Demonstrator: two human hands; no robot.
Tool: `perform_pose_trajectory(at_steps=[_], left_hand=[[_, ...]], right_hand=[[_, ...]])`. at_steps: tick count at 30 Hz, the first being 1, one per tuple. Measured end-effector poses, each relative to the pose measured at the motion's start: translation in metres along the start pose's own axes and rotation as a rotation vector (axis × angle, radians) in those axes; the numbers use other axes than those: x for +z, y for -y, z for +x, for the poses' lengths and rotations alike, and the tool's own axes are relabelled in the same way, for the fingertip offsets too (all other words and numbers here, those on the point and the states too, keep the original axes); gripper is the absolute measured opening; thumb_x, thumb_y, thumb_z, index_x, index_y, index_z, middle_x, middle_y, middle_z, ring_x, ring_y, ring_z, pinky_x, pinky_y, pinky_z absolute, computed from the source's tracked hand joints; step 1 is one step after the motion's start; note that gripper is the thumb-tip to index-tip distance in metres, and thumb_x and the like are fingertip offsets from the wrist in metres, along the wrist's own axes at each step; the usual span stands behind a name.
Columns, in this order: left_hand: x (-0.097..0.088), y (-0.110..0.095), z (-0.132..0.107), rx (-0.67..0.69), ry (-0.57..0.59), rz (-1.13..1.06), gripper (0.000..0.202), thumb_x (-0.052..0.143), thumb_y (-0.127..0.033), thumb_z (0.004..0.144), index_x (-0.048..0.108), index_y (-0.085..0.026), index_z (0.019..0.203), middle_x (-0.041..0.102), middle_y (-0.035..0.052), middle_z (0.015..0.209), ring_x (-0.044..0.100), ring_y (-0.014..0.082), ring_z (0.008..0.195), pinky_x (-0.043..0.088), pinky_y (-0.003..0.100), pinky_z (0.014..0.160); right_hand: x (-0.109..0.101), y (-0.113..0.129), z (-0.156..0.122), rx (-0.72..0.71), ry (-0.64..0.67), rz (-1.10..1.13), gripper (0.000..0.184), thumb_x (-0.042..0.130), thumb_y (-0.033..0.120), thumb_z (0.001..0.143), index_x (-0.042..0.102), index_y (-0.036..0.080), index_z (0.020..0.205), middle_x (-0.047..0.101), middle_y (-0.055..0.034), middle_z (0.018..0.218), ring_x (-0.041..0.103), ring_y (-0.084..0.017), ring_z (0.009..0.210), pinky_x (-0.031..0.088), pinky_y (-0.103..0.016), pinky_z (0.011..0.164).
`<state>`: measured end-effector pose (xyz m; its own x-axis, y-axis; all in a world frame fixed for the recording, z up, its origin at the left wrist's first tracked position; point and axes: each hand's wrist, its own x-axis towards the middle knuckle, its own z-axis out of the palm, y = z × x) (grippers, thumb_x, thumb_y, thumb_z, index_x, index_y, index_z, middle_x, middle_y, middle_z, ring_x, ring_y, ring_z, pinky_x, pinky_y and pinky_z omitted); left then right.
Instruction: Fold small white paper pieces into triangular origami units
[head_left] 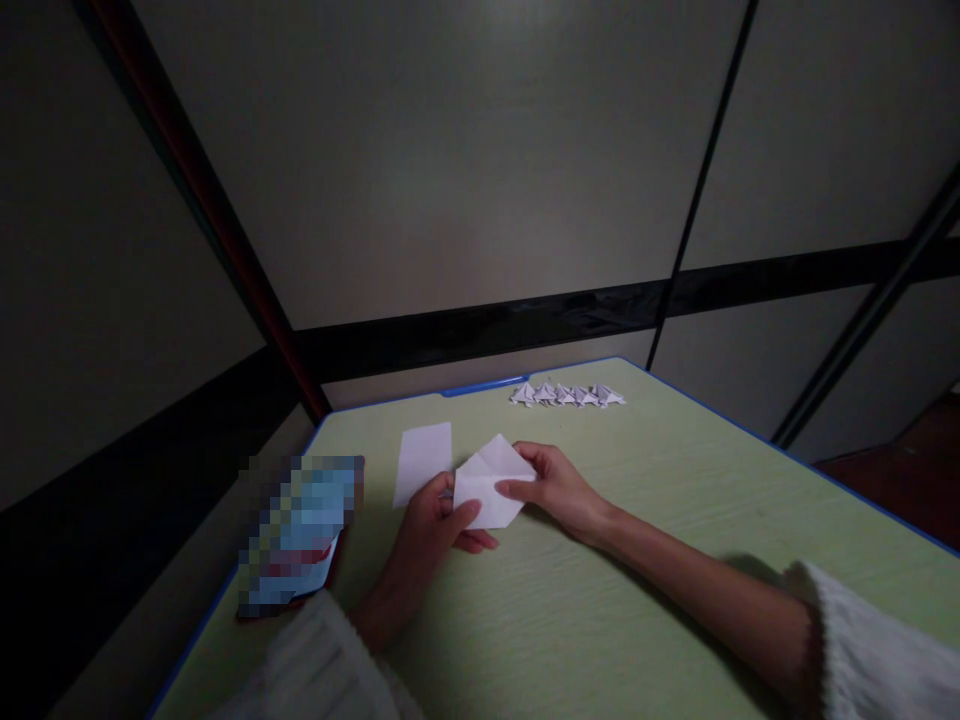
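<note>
A partly folded sheet of white paper (491, 480) is held up over the table between both hands, its top edge coming to a point and creases showing on it. My left hand (439, 520) grips its lower left side, thumb on the front and fingers behind or below. On the right side, my right hand (555, 485) pinches the paper with the thumb across its face; most of the fingers are hidden behind it. Just left of the held piece, a flat white sheet of paper (422, 460) lies on the table, close behind my left hand.
Several folded paper figures (566, 395) stand in a row near the far edge of the pale green table (637, 620). A blue strip (487, 386) runs along that edge. At the left lies a pixelated flat object (304, 540). Cabinet panels (480, 180) rise behind the table.
</note>
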<state>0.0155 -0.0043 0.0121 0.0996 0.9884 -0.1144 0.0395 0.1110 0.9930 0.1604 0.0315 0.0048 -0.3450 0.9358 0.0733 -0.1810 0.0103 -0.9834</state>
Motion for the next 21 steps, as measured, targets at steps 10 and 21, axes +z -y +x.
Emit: perform_pose_trajectory(at_steps=[10,21], left_hand=[[0.006,0.002,-0.005,0.073,-0.032,-0.102,0.026,0.055,-0.033,0.064,0.055,-0.01,0.076,0.064,0.0041,0.055,0.06,0.0164,0.05,0.043,0.024,0.045],[0.0,-0.001,-0.003,0.279,-0.323,0.071,0.016,0.061,-0.023,0.057,0.063,-0.012,0.069,0.055,-0.0052,0.042,0.047,0.0078,0.038,0.038,0.018,0.037]], right_hand=[[0.021,0.005,-0.014,-0.021,-0.009,0.102,0.023,0.066,0.017,0.052,0.051,0.011,0.068,0.056,0.0017,0.055,0.047,-0.007,0.046,0.037,-0.021,0.046],[0.019,0.0,-0.01,0.12,-0.036,0.207,0.022,0.067,0.013,0.047,0.054,0.009,0.064,0.053,0.0014,0.054,0.042,-0.004,0.043,0.027,-0.018,0.041]])
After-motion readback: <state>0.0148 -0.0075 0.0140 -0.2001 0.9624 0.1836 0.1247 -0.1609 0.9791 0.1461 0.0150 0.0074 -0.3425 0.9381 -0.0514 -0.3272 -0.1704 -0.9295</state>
